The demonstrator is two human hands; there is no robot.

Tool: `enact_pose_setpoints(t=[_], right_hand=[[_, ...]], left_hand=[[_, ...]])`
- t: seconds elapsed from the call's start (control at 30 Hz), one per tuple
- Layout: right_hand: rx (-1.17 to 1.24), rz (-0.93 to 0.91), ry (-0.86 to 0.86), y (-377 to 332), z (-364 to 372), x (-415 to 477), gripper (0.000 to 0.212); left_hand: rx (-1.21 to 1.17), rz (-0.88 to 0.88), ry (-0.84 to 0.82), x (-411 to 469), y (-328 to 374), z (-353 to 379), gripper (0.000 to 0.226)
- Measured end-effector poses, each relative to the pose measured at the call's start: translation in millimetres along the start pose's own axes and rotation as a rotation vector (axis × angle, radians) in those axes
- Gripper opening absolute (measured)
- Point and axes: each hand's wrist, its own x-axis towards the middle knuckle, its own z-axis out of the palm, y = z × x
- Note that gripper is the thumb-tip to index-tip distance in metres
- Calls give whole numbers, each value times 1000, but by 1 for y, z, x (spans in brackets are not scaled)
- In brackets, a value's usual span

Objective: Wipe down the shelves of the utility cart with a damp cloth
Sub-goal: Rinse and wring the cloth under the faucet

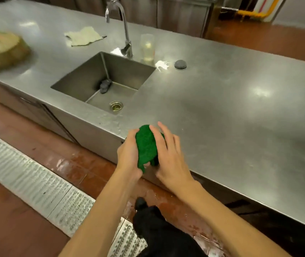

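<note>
A bunched green cloth (146, 147) sits between both hands at the front edge of a steel counter (231, 108). My left hand (129, 156) grips the cloth from the left, fingers curled round its lower part. My right hand (168, 154) lies against the cloth's right side with fingers fairly straight and spread. No utility cart is in view.
A sink (109, 78) with a tall faucet (124, 26) is set in the counter to the left. Behind it lie a pale rag (85, 37), a clear cup (147, 47), a round plug (180, 64) and a wooden chopping block (1, 51). The floor is wet, with a metal drain grate (36, 180).
</note>
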Motion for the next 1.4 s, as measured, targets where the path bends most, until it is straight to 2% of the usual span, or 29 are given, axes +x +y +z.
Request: enact_pose_setpoints(t=[0.07,0.23,0.37,0.5,0.6,0.7,0.87,0.97,1.13,1.27,1.33,1.4], right_hand=[[1,-7,54,2,25,40,103],[-6,20,90,-5,69,148,95],[-1,35,108,-17,86,230,88],[-20,-11,148,-25,90,307,75],[-35,63,108,-30,95,376,64],[-39,176,52,-32,100,431,44],[131,259,-65,-29,112,497,22],[255,300,-130,-30,127,525,26],[480,468,-120,-29,156,553,23],[644,578,-179,-31,169,567,28],[644,603,-227,-29,171,574,30],[540,593,-240,-26,174,579,26]], left_hand=[[33,22,17,30,25,-5,30],[137,101,73,106,106,-7,46],[185,205,64,160,170,-4,30],[210,278,57,205,228,6,28],[247,356,55,245,278,18,24],[337,445,42,284,320,30,25],[500,576,-80,347,366,39,28],[543,643,-206,380,386,37,23],[571,666,-369,423,409,33,38],[609,672,-470,448,421,31,25],[603,685,-492,459,421,29,23],[654,687,-487,469,420,26,23]])
